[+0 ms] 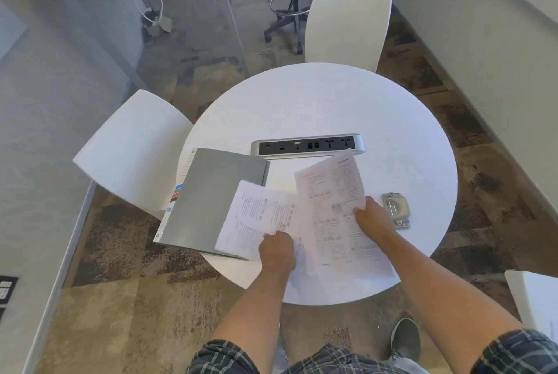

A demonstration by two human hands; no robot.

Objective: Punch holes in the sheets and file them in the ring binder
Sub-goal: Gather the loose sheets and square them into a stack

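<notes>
A grey ring binder (211,198) lies closed on the left part of the round white table (317,102), with coloured index tabs showing at its left edge. My left hand (276,250) grips a printed sheet (256,216) that overlaps the binder's right side. My right hand (373,216) holds the right edge of other printed sheets (335,213), lifted and tilted above the table. A metal hole punch (396,210) sits on the table just right of my right hand.
A silver power and data socket strip (308,145) is set into the table behind the sheets. White chairs stand at the left (129,150), the far side (347,23) and the near right (534,298). A dark office stool (290,2) stands beyond.
</notes>
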